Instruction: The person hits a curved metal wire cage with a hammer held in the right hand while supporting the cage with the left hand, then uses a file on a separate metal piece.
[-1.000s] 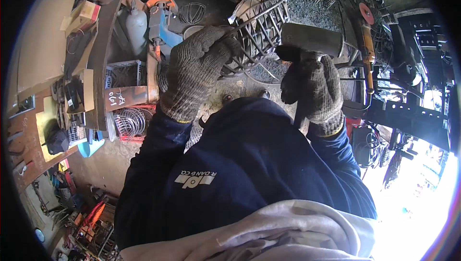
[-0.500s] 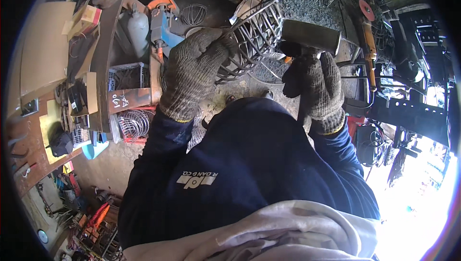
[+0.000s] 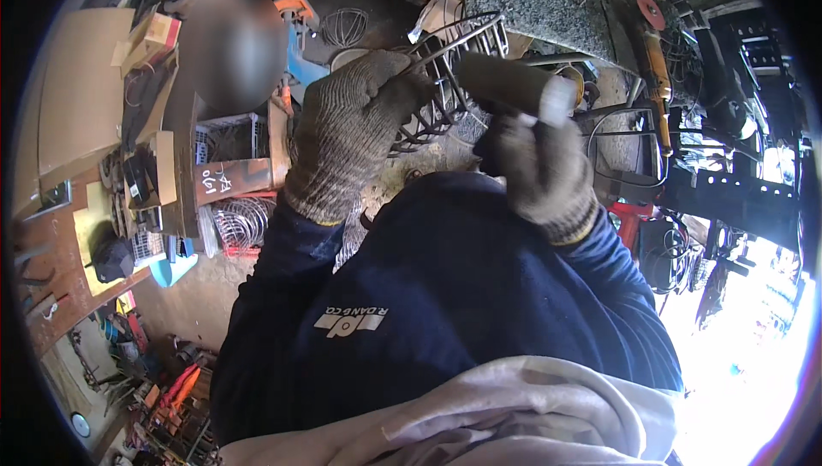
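My left hand [image 3: 347,132], in a grey knitted work glove, is closed on the near side of a cage-like basket of bent metal rods [image 3: 452,80], holding it tilted in front of me. My right hand [image 3: 548,170], gloved the same way and blurred by motion, grips a hammer [image 3: 501,86]. The hammer's thick, dark head lies right beside the basket's right side; whether they touch I cannot tell. My glove and the head hide most of the hammer's handle.
To the right hangs or lies an angle grinder [image 3: 658,80] with a yellow-orange body and reddish disc. A dusty metal surface [image 3: 556,12] holds several rods ahead. On the left stand a plastic crate [image 3: 235,140], wire coils [image 3: 242,222] and a blue-and-orange tool [image 3: 301,55].
My right hand has swung the hammer leftward, bringing its head close to the basket. My left hand keeps its hold, and the basket has shifted slightly.
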